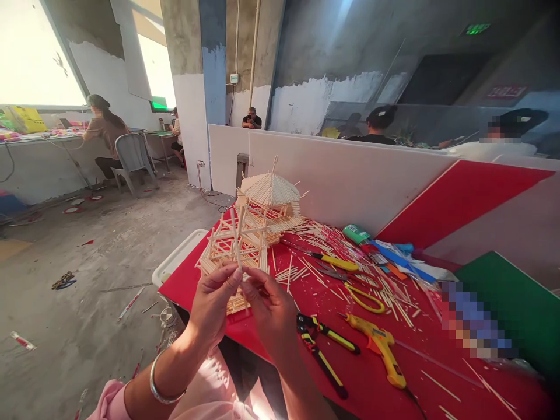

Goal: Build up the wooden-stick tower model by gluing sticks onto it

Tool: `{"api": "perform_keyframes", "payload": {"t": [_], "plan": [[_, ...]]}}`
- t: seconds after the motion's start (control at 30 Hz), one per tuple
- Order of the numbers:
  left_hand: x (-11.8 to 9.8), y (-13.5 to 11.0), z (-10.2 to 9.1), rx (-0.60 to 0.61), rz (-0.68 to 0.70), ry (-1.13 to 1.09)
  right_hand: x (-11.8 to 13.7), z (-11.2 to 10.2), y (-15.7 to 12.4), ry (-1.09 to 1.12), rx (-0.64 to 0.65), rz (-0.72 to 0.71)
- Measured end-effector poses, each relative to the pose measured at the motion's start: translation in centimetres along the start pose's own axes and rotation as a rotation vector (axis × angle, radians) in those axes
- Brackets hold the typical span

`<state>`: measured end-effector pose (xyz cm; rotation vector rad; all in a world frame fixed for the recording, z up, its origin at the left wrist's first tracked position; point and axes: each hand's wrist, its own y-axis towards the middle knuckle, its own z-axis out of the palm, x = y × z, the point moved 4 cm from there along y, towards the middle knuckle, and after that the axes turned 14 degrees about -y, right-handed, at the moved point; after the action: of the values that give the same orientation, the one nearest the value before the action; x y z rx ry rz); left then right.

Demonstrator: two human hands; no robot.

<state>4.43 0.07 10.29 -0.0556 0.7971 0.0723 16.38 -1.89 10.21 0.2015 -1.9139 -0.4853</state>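
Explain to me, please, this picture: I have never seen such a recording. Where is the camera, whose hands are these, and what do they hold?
There is no machine here. One camera, worn on a person's head, looks forward and down. The left hand and right hand, both bare, belong to the wearer; a bracelet circles the left wrist. Together they pinch thin pale sticks. Just beyond, on the red table, stands a model built of similar sticks, with a pointed roof. To the right lie loose sticks, yellow-handled scissors, a pliers-like tool and a yellow glue gun. Other people sit farther back in the room.
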Motion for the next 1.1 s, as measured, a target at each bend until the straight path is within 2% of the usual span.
{"api": "perform_keyframes", "payload": {"t": [0.2, 0.37, 0.5, 0.57, 0.77, 1.1], "plan": [[-1.5, 1.1, 0.4, 0.170, 0.122, 0.254, 0.3, -1.1, 0.5, -0.168, -0.006, -0.119], [-4.5, 3.2, 1.7, 0.211, 0.241, 0.473, -0.5, -0.6, 0.2, -0.061, 0.084, 0.003], [-6.7, 5.5, 3.3, 0.257, 0.178, 0.617, -0.5, 1.3, 0.0, 0.245, 0.241, 0.187], [-7.5, 6.6, 4.1, 0.292, 0.135, 0.687, -0.3, 2.2, 0.3, 0.329, 0.247, 0.233], [-7.9, 9.1, 5.3, 0.368, 0.044, 0.793, -0.3, 3.4, 2.1, 0.286, 0.118, 0.237], [-7.9, 9.5, 5.4, 0.281, -0.024, 0.696, -0.6, 3.9, 2.6, 0.209, 0.121, 0.208]]}}
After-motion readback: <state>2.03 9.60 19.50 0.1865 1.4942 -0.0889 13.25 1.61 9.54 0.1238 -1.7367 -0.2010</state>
